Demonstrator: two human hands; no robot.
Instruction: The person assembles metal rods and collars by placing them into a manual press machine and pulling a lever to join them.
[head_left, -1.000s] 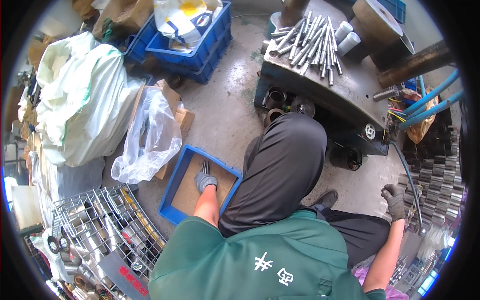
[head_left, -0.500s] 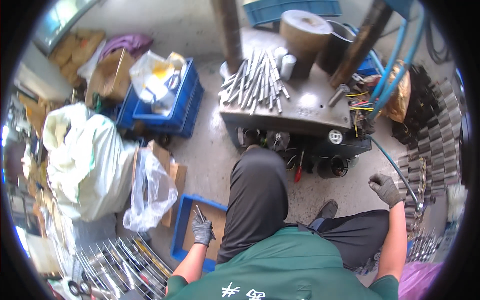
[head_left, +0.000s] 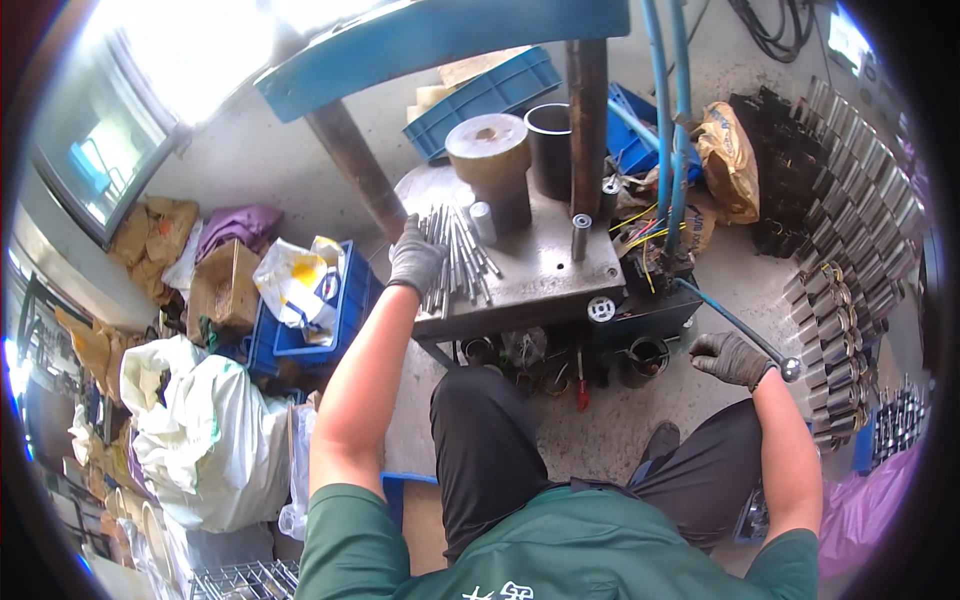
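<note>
From where I stand, the person's gloved left hand (head_left: 415, 262) is over the left side of a pile of slim metal shafts (head_left: 462, 258); I can't tell whether its fingers grip any. The pile lies at the worktop's (head_left: 540, 287) front left corner, just beside a small pale cylinder (head_left: 484, 224). The gloved right hand (head_left: 733, 360), fingers curled, I can't tell how tightly, is near a ball-ended lever (head_left: 738, 320).
</note>
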